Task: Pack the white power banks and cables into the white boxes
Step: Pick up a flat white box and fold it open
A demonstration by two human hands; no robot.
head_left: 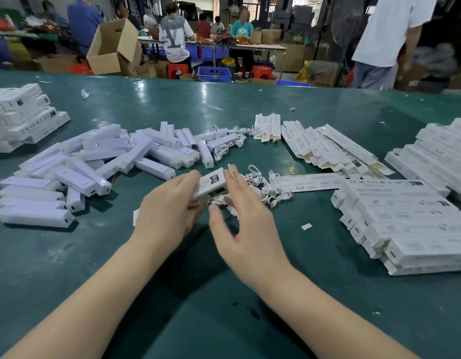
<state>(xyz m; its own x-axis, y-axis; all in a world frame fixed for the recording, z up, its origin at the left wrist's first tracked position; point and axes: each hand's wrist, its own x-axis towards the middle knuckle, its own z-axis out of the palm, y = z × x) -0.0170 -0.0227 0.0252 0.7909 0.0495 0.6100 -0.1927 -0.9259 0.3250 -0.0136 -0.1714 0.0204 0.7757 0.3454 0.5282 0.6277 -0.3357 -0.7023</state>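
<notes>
White box (208, 183) gripped by left hand (169, 211); right hand (246, 226) spread over cables (265, 187).

A dark green counter (314, 294) is seen, with loose white power banks (94, 167) heaped at nine to eleven o'clock and packed white boxes (408, 224) stacked at three o'clock. Flat unfolded boxes (332, 149) are fanned at one o'clock, closed boxes (19, 117) are piled at ten o'clock, and tangled white cables (265, 187) are spread near the centre.
</notes>
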